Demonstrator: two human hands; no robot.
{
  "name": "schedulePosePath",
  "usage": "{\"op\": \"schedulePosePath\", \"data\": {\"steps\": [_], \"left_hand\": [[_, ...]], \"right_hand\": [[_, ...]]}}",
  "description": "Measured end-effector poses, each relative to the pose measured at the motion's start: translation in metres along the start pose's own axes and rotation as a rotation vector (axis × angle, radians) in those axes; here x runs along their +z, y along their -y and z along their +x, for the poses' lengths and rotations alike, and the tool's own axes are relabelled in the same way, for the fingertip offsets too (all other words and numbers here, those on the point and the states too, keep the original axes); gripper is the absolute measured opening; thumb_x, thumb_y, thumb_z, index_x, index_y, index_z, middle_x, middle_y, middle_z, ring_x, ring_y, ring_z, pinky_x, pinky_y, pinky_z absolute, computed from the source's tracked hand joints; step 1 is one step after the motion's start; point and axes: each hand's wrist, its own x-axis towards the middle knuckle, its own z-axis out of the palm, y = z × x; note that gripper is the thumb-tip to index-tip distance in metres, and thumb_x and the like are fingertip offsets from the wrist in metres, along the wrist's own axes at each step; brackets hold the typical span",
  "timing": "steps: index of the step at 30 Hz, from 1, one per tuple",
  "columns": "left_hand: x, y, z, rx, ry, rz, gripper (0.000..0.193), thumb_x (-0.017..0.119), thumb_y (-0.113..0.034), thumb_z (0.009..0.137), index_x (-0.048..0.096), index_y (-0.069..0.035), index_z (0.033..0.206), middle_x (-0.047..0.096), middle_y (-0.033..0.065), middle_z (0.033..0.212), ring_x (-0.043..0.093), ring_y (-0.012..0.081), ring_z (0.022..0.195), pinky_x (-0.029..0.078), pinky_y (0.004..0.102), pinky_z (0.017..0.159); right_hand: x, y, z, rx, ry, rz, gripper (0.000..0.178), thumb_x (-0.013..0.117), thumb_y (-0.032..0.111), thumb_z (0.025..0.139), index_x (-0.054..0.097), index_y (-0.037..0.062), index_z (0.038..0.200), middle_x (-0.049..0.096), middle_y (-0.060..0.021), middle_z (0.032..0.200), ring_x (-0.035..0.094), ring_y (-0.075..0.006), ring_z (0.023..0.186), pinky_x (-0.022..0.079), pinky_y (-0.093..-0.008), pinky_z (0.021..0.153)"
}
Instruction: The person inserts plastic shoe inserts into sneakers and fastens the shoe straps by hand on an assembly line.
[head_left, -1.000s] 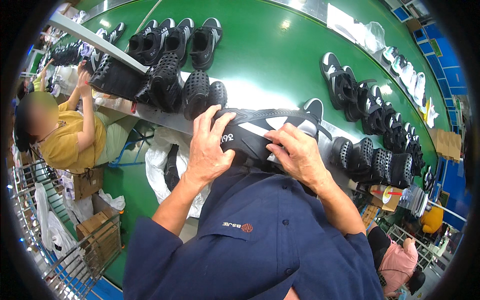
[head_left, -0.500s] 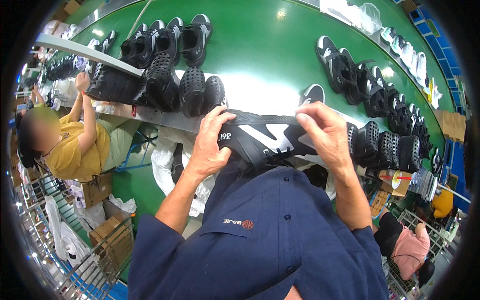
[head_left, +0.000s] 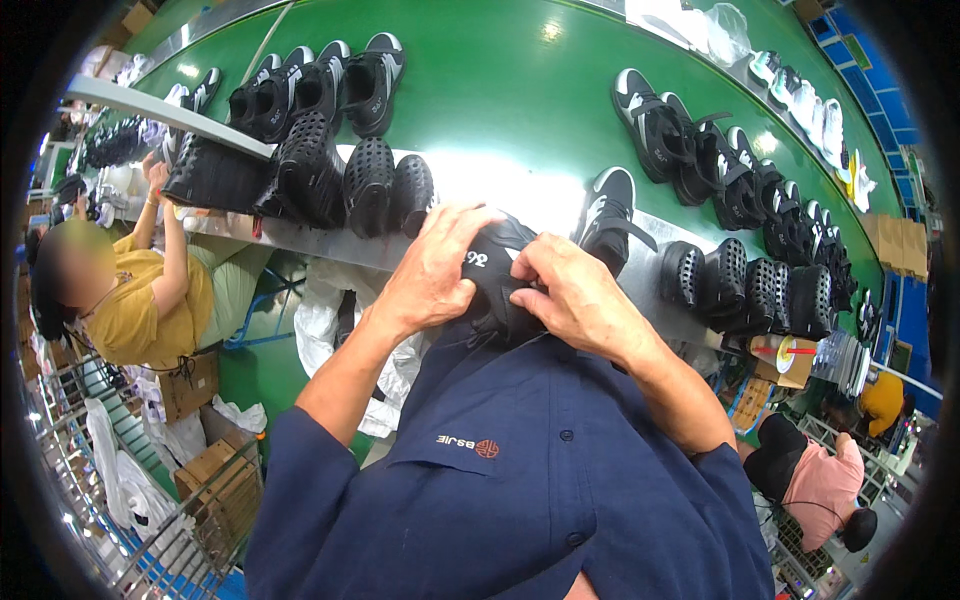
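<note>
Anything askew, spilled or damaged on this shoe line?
Nothing stands out. Both hands, left hand and right hand, hold a black shoe at the edge of the green belt. Other black shoes sit in loose rows; none looks fallen or damaged.

We are in a shoe factory, on an assembly line. A long green conveyor belt (head_left: 520, 110) curves past us, carrying rows of black shoes (head_left: 330, 90) and perforated black clogs (head_left: 370, 185). A seated worker in a yellow shirt (head_left: 150, 310) sits along the metal edge (head_left: 300, 240), with cardboard boxes (head_left: 215, 490) and wire racks (head_left: 170, 560) below.
</note>
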Motion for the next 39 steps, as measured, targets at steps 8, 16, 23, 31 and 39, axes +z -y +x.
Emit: {"op": "schedulePosePath", "data": {"steps": [8, 16, 23, 31, 39], "left_hand": [[0.005, 0.008, 0.013, 0.054, 0.119, 0.014, 0.073, 0.06, 0.01, 0.06, 0.053, -0.003, 0.131, 0.05, 0.0217, 0.14, 0.045, 0.0414, 0.133, 0.036, 0.0474, 0.114], [0.001, 0.022, 0.026, 0.158, 0.123, -0.005, 0.077, 0.065, 0.013, 0.06, 0.055, -0.007, 0.134, 0.048, 0.0192, 0.145, 0.047, 0.0406, 0.131, 0.041, 0.0458, 0.11], [-0.004, 0.021, 0.039, 0.23, 0.147, 0.023, 0.082, 0.064, 0.014, 0.056, 0.054, -0.009, 0.134, 0.047, 0.0174, 0.145, 0.046, 0.0399, 0.133, 0.04, 0.0457, 0.112], [-0.003, 0.018, 0.044, 0.261, 0.171, 0.061, 0.085, 0.065, 0.015, 0.052, 0.055, -0.007, 0.134, 0.048, 0.0168, 0.143, 0.045, 0.039, 0.134, 0.039, 0.0456, 0.113], [-0.004, 0.023, 0.044, 0.248, 0.217, 0.058, 0.085, 0.064, 0.013, 0.051, 0.055, -0.006, 0.134, 0.048, 0.0183, 0.143, 0.043, 0.0391, 0.135, 0.038, 0.0456, 0.114]], "right_hand": [[0.003, -0.008, 0.0, 0.103, 0.044, 0.13, 0.021, 0.074, 0.008, 0.081, 0.057, 0.0008, 0.091, 0.063, -0.0172, 0.079, 0.064, -0.0372, 0.076, 0.049, -0.0442, 0.069], [-0.014, -0.012, -0.033, -0.134, 0.137, 0.344, 0.019, 0.076, 0.007, 0.084, 0.059, 0.0017, 0.089, 0.064, -0.0111, 0.085, 0.065, -0.0279, 0.08, 0.05, -0.0372, 0.073], [-0.019, -0.012, -0.025, -0.003, -0.003, 0.27, 0.018, 0.077, 0.01, 0.085, 0.062, 0.002, 0.091, 0.067, -0.0085, 0.08, 0.066, -0.0191, 0.073, 0.05, -0.0326, 0.065], [-0.017, -0.02, -0.014, 0.061, -0.012, 0.282, 0.02, 0.077, 0.012, 0.084, 0.062, 0.0014, 0.092, 0.065, -0.0065, 0.074, 0.06, -0.0135, 0.064, 0.047, -0.0301, 0.055], [-0.019, -0.021, -0.001, 0.154, 0.041, 0.297, 0.02, 0.077, 0.014, 0.084, 0.062, 0.0018, 0.091, 0.063, -0.0059, 0.071, 0.057, -0.0124, 0.063, 0.045, -0.0297, 0.054]]}}
